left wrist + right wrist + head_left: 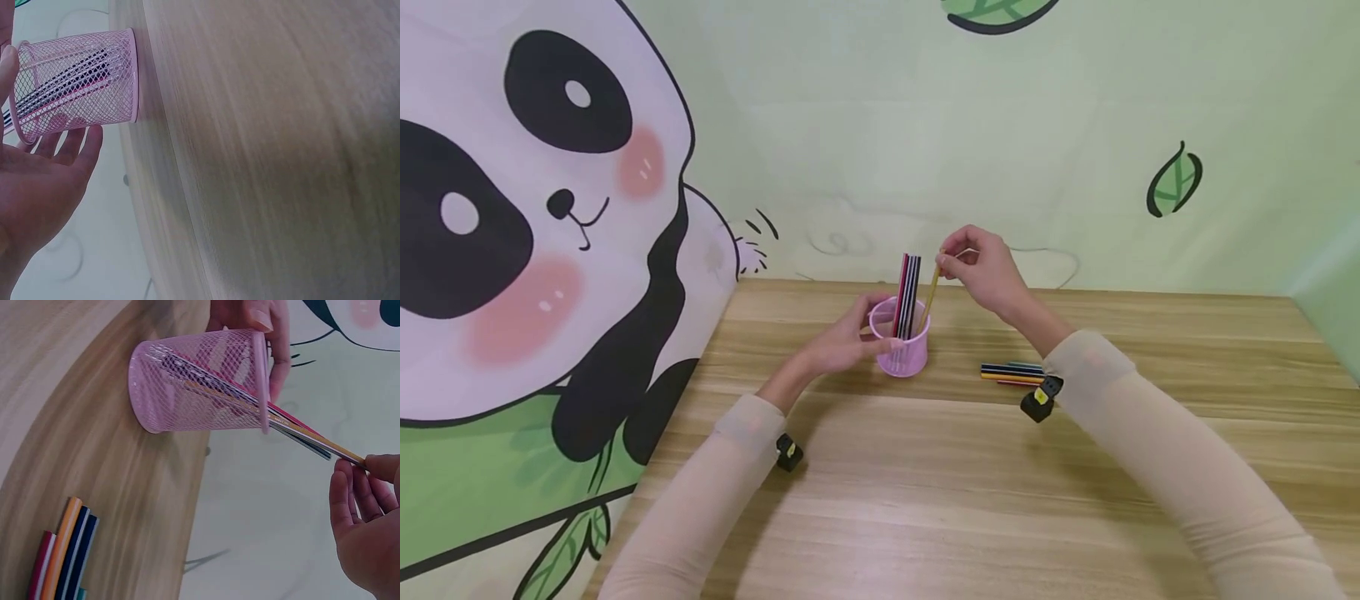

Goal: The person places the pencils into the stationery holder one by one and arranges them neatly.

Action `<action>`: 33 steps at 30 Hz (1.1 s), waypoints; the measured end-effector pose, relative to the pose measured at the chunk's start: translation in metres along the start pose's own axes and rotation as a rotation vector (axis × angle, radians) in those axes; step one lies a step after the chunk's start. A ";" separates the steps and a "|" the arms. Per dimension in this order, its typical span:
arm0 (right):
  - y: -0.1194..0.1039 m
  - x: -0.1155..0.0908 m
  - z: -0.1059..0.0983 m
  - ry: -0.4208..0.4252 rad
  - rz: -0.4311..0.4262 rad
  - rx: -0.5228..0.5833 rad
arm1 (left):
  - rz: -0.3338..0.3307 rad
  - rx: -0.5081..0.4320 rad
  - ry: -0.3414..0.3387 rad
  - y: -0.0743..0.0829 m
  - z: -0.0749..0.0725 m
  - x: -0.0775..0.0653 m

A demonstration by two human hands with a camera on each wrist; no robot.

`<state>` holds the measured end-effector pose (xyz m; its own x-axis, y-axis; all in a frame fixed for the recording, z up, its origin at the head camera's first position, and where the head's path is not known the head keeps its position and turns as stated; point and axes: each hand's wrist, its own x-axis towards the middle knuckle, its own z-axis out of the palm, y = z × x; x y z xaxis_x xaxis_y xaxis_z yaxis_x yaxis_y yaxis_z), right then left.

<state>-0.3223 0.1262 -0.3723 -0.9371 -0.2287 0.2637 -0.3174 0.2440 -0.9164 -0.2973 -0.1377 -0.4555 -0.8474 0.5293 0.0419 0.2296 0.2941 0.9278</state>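
A pink mesh pencil cup (913, 360) stands upright at the back of the table. My left hand (841, 343) holds it from the left, thumb across the front and fingers around the far side. Several pencils (907, 292), dark ones and a red one among them, lean together inside. Thumb and fingertips of my right hand (990, 273) pinch the top of a yellow pencil (310, 433). Its lower part is inside the cup, seen through the mesh in the right wrist view.
Several more pencils (1009, 373), dark, orange, red and teal, lie side by side on the wooden table (880, 483), partly hidden by the right sleeve in the head view. Behind the table rises a pale green wall (1075, 108) with a panda picture at left.
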 end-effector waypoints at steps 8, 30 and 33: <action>0.006 -0.002 0.013 -0.069 0.047 0.002 | -0.009 -0.004 0.003 -0.001 0.001 -0.001; 0.027 -0.017 0.018 -0.231 0.066 -0.276 | -0.015 -0.011 -0.010 0.000 -0.001 -0.002; 0.034 -0.022 0.011 -0.257 0.063 -0.297 | -0.024 -0.006 -0.010 0.000 -0.001 -0.002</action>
<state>-0.3105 0.1295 -0.4127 -0.9012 -0.4236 0.0915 -0.3241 0.5186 -0.7912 -0.2959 -0.1401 -0.4553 -0.8476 0.5303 0.0156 0.2063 0.3024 0.9306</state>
